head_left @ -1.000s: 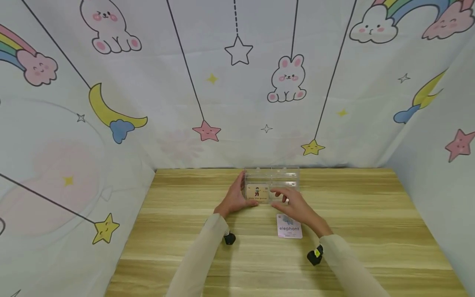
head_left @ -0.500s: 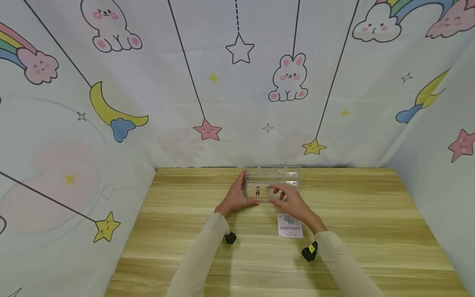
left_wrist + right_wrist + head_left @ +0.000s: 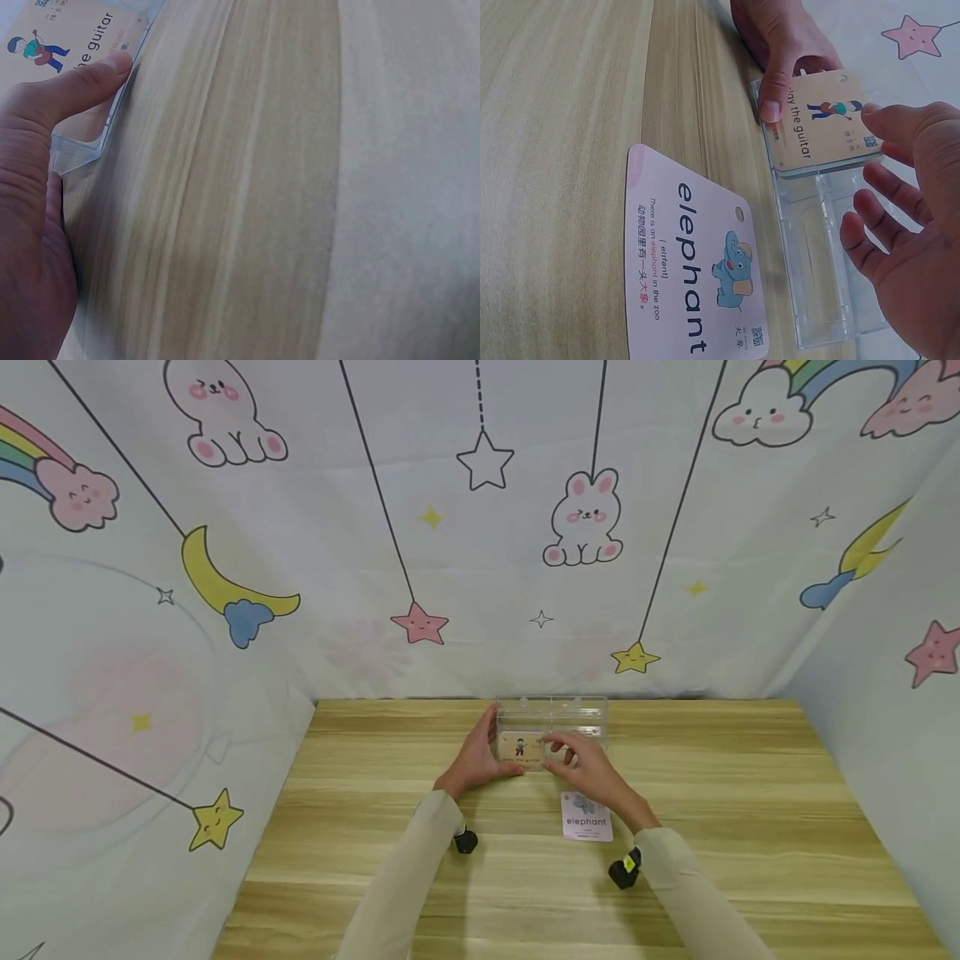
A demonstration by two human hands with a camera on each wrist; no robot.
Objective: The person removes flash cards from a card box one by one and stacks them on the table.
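Observation:
In the head view a clear plastic box (image 3: 577, 714) with divided compartments lies at the table's back edge. A stack of cards sits in its near left compartment, topped by a beige "play the guitar" card (image 3: 517, 750). My left hand (image 3: 477, 758) grips the box's left side, its thumb (image 3: 94, 82) lying over the card's lower edge in the left wrist view. My right hand (image 3: 592, 777) is at the stack's right side; in the right wrist view one digit touches the guitar card's edge, the other fingers loosely bent over the neighbouring compartment. A pink "elephant" card (image 3: 675, 247) lies flat nearby.
The wood-grain table (image 3: 322, 860) runs up to white cloth walls (image 3: 495, 560) printed with stars, rabbits and clouds. Black wrist cameras (image 3: 625, 870) hang below both sleeves. The elephant card lies just in front of the box, below my right hand.
My right hand has moved left, from over the neighbouring compartment to the guitar card's right edge. My left hand keeps its hold on the box. The elephant card stays put.

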